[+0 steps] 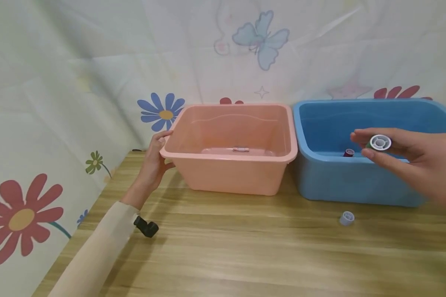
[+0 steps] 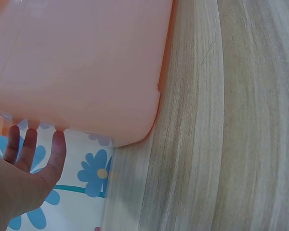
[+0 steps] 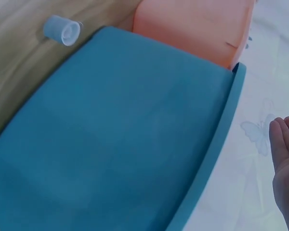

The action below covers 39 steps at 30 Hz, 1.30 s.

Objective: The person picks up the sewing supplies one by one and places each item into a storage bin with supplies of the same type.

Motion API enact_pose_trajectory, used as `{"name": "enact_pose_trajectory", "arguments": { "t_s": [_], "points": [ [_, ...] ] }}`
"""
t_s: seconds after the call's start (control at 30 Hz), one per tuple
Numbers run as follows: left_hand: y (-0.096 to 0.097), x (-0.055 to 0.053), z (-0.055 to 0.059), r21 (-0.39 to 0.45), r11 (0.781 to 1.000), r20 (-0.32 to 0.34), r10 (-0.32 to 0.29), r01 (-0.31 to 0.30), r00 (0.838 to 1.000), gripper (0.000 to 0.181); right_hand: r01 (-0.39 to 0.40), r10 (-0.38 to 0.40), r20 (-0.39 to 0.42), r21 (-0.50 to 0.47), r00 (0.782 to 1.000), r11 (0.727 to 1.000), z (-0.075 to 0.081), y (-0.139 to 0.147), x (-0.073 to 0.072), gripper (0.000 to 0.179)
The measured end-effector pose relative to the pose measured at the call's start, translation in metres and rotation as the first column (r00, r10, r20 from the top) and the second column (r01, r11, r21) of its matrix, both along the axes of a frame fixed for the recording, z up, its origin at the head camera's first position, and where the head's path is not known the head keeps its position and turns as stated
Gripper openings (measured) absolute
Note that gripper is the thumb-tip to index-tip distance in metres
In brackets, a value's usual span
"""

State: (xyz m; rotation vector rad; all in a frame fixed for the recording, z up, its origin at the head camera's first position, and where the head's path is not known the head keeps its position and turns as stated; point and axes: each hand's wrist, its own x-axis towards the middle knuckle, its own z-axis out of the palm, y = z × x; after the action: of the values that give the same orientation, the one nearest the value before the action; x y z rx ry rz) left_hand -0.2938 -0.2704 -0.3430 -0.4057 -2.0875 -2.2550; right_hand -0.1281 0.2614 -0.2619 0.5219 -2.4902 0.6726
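My right hand [image 1: 420, 154] pinches a small thread spool [image 1: 380, 142] between thumb and fingers, above the blue bin's front rim. Its pale hub end faces the head camera, with a bit of green beside it. In the right wrist view only fingers [image 3: 282, 144] show and the spool is hidden. My left hand [image 1: 154, 163] is at the left end of the pink bin [image 1: 230, 173]; fairly straight fingers [image 2: 58, 149] touch the wall beneath its rim. A dark red spool [image 1: 349, 153] lies inside the blue bin [image 1: 357, 181].
Both bins stand side by side on the wooden table [image 1: 226, 247], close to the patterned cloth backdrop [image 1: 208, 62]. A white spool [image 1: 347, 218] lies in front of the blue bin. Inside the pink bin is a small pale object [image 1: 240, 149].
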Motion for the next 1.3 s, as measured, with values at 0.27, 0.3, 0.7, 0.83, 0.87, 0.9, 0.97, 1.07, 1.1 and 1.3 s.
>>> {"name": "enact_pose_trajectory", "arguments": {
  "t_s": [0.27, 0.3, 0.7, 0.83, 0.87, 0.9, 0.97, 1.07, 1.1, 1.3],
  "points": [
    [-0.001, 0.002, 0.000, -0.009, 1.000, 0.003, -0.001, 0.001, 1.000, 0.036, 0.047, -0.049, 0.065, 0.019, 0.997, 0.999, 0.011, 0.010, -0.010, 0.049],
    [-0.001, 0.002, 0.000, -0.009, 1.000, 0.001, -0.002, 0.002, 1.000, 0.036, 0.055, -0.057, 0.076, 0.024, 0.995, 0.998, 0.013, 0.011, -0.011, 0.049],
    [0.000, 0.003, -0.004, -0.012, 1.000, 0.008, -0.002, 0.002, 1.000, 0.037, 0.038, -0.037, -0.005, 0.030, 0.999, 0.999, 0.025, 0.013, -0.018, 0.042],
    [0.001, 0.002, -0.003, -0.014, 1.000, -0.004, 0.002, -0.002, 1.000, 0.038, 0.047, -0.043, -0.044, 0.084, 0.998, 0.995, 0.028, 0.017, -0.027, 0.038],
    [0.001, 0.002, -0.003, -0.014, 1.000, -0.006, 0.004, -0.004, 1.000, 0.039, 0.052, -0.047, -0.050, 0.103, 0.998, 0.993, 0.029, 0.017, -0.030, 0.037],
    [0.001, 0.002, -0.002, -0.015, 1.000, -0.007, 0.004, -0.004, 1.000, 0.039, 0.059, -0.052, -0.056, 0.122, 0.997, 0.991, 0.030, 0.017, -0.032, 0.036],
    [0.001, 0.002, -0.001, -0.015, 1.000, -0.008, 0.002, -0.002, 1.000, 0.039, 0.073, -0.062, -0.070, 0.166, 0.996, 0.983, 0.032, 0.017, -0.039, 0.033],
    [0.001, 0.002, -0.001, -0.014, 1.000, -0.008, 0.000, 0.000, 1.000, 0.039, 0.097, -0.088, -0.056, 0.203, 0.995, 0.974, 0.037, 0.016, -0.047, 0.033],
    [0.001, 0.002, 0.000, -0.014, 1.000, -0.008, -0.002, 0.002, 1.000, 0.039, 0.094, -0.086, -0.048, 0.200, 0.995, 0.975, 0.039, 0.015, -0.050, 0.033],
    [0.001, 0.002, 0.000, -0.012, 1.000, -0.008, 0.002, -0.002, 1.000, 0.038, 0.042, -0.036, -0.034, 0.202, 0.999, 0.978, 0.049, 0.012, -0.069, 0.032]
  ]
}}
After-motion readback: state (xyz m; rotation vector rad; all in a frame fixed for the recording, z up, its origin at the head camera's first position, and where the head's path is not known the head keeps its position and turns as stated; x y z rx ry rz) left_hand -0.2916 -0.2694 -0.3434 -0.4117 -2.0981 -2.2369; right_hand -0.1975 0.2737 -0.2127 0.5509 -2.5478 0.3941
